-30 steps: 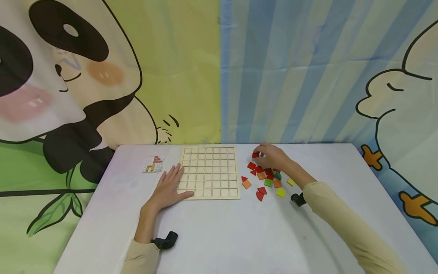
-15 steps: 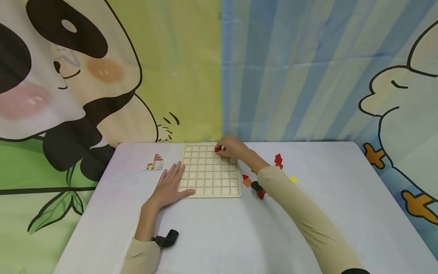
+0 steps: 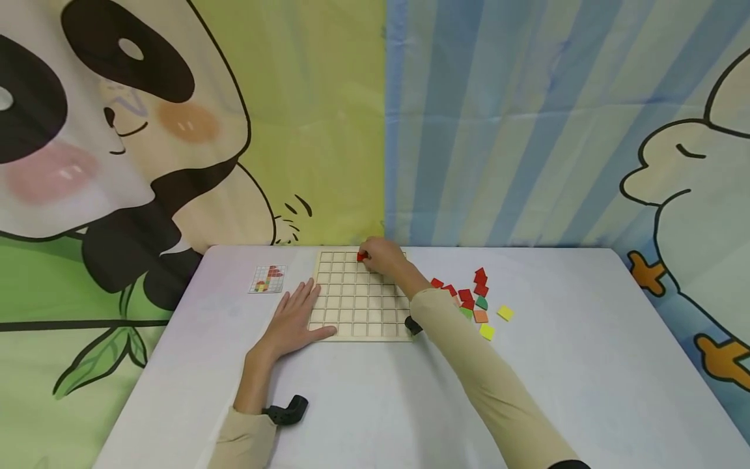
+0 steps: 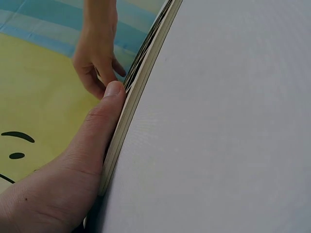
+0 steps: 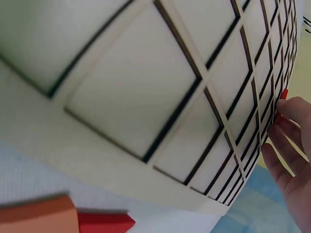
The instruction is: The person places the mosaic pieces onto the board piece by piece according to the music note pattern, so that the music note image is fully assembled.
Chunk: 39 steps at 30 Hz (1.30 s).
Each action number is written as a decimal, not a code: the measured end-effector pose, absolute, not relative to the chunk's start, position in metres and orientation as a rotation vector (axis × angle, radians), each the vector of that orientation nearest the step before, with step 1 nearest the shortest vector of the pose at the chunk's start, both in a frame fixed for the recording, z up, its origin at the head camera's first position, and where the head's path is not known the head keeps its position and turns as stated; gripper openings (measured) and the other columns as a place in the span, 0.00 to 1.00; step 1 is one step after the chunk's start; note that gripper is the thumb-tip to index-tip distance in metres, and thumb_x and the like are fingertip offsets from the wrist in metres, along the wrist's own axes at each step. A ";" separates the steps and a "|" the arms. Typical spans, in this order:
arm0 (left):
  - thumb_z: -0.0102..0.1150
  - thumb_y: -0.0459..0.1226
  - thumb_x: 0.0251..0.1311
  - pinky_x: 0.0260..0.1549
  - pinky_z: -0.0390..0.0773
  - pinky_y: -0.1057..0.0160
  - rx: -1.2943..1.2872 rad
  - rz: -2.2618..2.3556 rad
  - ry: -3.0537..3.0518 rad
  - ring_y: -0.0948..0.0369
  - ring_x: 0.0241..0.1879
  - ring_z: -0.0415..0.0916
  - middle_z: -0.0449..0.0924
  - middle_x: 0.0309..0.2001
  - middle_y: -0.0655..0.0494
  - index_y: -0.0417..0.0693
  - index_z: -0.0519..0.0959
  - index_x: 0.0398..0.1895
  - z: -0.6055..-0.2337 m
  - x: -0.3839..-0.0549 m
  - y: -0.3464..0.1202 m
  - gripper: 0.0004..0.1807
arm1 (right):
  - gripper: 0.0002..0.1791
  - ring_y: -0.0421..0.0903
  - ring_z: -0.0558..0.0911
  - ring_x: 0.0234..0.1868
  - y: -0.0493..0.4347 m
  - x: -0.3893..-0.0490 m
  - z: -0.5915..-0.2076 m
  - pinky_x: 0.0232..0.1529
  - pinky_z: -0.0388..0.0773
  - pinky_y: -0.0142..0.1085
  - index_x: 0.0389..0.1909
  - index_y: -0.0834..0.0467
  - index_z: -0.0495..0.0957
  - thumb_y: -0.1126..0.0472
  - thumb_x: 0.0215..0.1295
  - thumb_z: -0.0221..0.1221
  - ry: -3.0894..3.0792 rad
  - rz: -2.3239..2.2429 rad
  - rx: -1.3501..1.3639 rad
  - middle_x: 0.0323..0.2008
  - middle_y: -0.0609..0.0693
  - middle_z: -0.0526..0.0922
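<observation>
A pale wooden grid board (image 3: 363, 312) with raised square cells lies flat on the white table. At its far edge, near the middle, my right hand (image 3: 383, 255) pinches a small red tile (image 3: 361, 257) between thumb and fingers; in the right wrist view this red tile (image 5: 283, 104) shows thin, edge-on, by the far cells. My left hand (image 3: 291, 320) rests on the board's left side with fingers straight. The left wrist view has its thumb (image 4: 95, 126) lying along the board's edge (image 4: 131, 104).
Right of the board lie several loose tiles: red (image 3: 465, 295), orange (image 3: 480, 316), green (image 3: 482, 303) and yellow (image 3: 505, 312). My right forearm hides some. A small pattern card (image 3: 267, 279) lies left of the board. A printed cloth (image 3: 469, 130) hangs behind the table.
My right hand has carried the red tile from the loose pile leftward over the board, then slightly further left along its far edge. My left hand has stayed at the board's left side.
</observation>
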<state>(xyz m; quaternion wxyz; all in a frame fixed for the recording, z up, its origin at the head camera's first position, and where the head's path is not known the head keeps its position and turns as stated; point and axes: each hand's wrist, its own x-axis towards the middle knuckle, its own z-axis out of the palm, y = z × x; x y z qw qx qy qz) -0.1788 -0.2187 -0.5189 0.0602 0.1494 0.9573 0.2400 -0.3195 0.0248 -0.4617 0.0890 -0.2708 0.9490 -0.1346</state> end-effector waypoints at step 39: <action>0.63 0.66 0.60 0.79 0.38 0.36 0.440 0.673 2.909 0.42 0.84 0.39 0.42 0.84 0.41 0.39 0.49 0.83 -0.519 -0.179 -0.216 0.61 | 0.30 0.57 0.78 0.66 0.023 -0.230 -0.442 0.61 0.82 0.49 0.76 0.56 0.67 0.57 0.77 0.59 2.762 -0.343 -1.222 0.70 0.60 0.73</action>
